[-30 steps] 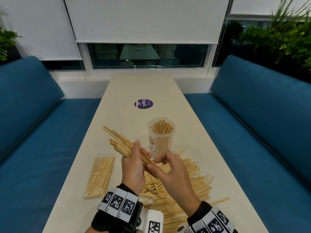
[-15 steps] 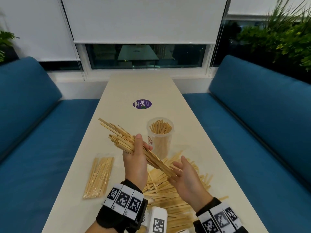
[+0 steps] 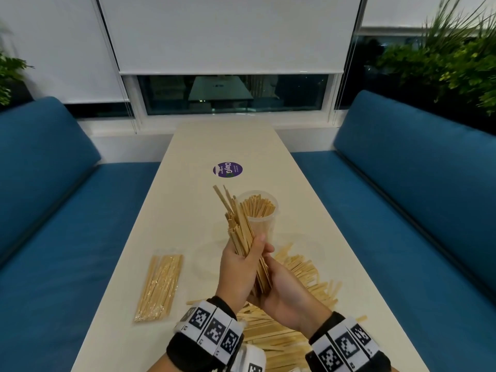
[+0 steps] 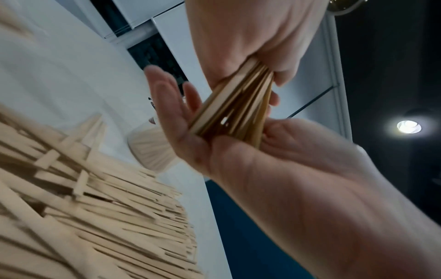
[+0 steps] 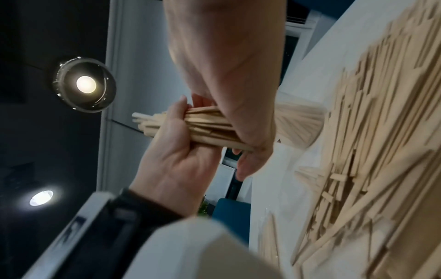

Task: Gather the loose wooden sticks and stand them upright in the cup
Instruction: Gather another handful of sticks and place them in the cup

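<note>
Now | left hand (image 3: 237, 269) grips sticks (image 3: 241, 232) | ends seemingly on right palm (image 3: 281, 294)

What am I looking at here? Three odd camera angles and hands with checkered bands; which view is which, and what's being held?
No machine: a person's bare hands, wearing marker bands. The wide picture is from a head camera; the other two look along each wrist. The left hand grips a bundle of sticks, and the right hand cups its lower end. On the table stand a cup already holding sticks, a loose pile, a wrapped packet and a purple sticker.
</note>
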